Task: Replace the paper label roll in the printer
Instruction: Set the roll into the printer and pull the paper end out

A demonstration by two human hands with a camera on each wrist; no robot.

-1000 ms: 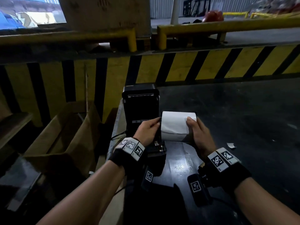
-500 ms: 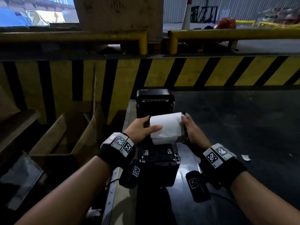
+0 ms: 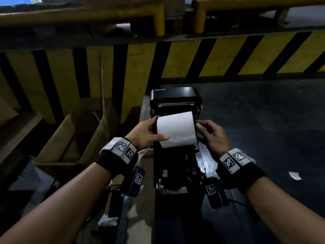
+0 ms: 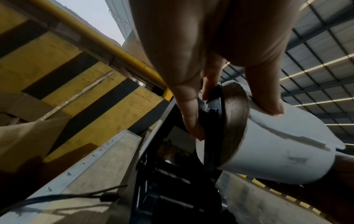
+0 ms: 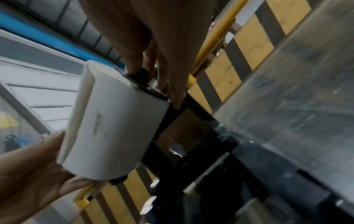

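A white paper label roll (image 3: 176, 131) lies crosswise over the open bay of the black printer (image 3: 174, 97), whose lid stands raised behind it. My left hand (image 3: 148, 132) grips the roll's left end, thumb on the paper and fingers on the black end guide (image 4: 214, 97). My right hand (image 3: 210, 133) pinches the right end of the roll (image 5: 113, 125) at its black guide. The loose paper edge (image 4: 298, 136) hangs off the roll (image 4: 277, 148). Whether the roll sits fully in the bay is hidden.
The printer stands on a narrow dark bench (image 3: 207, 155) against a yellow-and-black striped barrier (image 3: 211, 57). Open cardboard boxes (image 3: 73, 138) lie to the left. A paper scrap (image 3: 295, 176) lies on the dark floor at right. A black cable (image 4: 63, 197) runs beside the printer.
Both hands carried the roll from the right of the printer leftward and over its open bay. The left hand now grips the roll's left end.
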